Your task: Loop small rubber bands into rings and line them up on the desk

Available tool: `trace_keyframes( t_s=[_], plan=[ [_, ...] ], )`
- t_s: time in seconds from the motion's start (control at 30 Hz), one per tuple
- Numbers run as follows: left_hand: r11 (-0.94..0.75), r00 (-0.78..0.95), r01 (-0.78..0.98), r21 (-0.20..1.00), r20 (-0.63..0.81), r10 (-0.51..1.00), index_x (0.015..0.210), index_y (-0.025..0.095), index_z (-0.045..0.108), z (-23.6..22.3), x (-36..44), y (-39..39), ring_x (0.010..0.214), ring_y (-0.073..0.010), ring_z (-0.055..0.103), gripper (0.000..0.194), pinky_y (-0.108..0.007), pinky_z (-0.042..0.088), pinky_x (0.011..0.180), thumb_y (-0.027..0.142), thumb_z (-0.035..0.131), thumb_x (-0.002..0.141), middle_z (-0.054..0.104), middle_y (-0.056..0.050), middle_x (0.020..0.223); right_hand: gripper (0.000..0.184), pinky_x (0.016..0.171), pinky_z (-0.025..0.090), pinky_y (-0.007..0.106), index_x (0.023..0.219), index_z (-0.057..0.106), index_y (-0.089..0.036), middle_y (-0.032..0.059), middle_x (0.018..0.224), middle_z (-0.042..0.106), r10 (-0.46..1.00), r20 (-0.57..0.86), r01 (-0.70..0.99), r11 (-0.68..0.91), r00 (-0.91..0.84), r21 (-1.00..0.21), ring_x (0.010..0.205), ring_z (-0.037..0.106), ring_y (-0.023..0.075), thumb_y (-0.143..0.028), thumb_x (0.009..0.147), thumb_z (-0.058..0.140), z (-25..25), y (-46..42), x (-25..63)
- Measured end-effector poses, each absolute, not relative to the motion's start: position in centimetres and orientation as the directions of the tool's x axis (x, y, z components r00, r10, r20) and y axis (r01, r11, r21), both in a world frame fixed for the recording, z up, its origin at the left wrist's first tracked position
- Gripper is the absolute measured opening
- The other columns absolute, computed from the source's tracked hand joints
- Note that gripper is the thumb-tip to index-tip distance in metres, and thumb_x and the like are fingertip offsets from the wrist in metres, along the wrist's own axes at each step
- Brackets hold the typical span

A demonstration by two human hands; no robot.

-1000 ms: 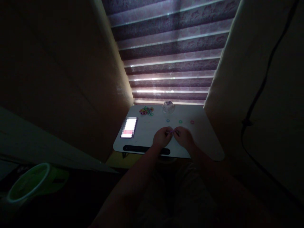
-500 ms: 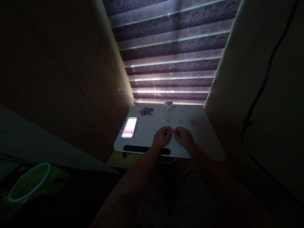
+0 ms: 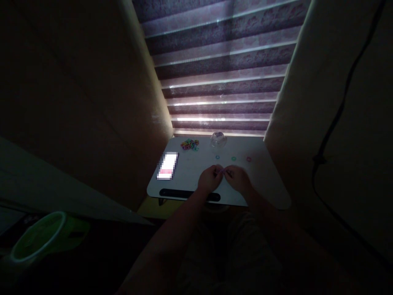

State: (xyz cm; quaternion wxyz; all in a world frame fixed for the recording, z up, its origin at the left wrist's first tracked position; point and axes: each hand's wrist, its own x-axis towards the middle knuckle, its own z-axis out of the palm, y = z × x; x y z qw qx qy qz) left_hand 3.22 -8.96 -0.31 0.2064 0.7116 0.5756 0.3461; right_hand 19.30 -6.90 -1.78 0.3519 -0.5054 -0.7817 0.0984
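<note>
My left hand (image 3: 210, 179) and my right hand (image 3: 238, 179) meet over the white tabletop (image 3: 190, 172), fingertips nearly touching. Pinched between them is a small purple elastic hair tie (image 3: 224, 169), mostly covered by the fingers. Both hands are closed on it. Just beyond lie three separate hair ties in a row: a blue one (image 3: 217, 157), a green one (image 3: 233, 158) and a pink-red one (image 3: 249, 159). Farther back on the left sits a pile of multicoloured hair ties (image 3: 189, 144).
A clear round container (image 3: 218, 140) stands at the table's back edge. On the left lies a phone (image 3: 167, 166) with a lit, blurred screen. A black ledge strip (image 3: 176, 193) runs along the front. A green bin (image 3: 64, 235) is low on the left; a dark cable (image 3: 342, 104) hangs at right.
Both hands stay in place, with only a slight shift of the fingers around the purple hair tie. Everything else lies as before.
</note>
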Motion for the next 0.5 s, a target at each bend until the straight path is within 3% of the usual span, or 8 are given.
trace_keyframes(
  t_s=[0.5],
  plan=[
    [-0.314, 0.141, 0.627, 0.713, 0.292, 0.946, 0.095, 0.022, 0.067, -0.33, 3.03, -8.90, 0.074, -0.0132, 0.062, 0.018, -0.023, 0.045, 0.067, 0.034, 0.057, 0.086, 0.070, 0.000, 0.085, 0.023, 0.065, 0.036, 0.026, 0.077, 0.066, -0.021, 0.0039, 0.071, 0.064, 0.850, 0.457, 0.740, 0.480, -0.260, -0.471, 0.068, 0.055, 0.0157, -0.034, 0.088, 0.050, -2.25, -6.68, 19.42]
  ],
)
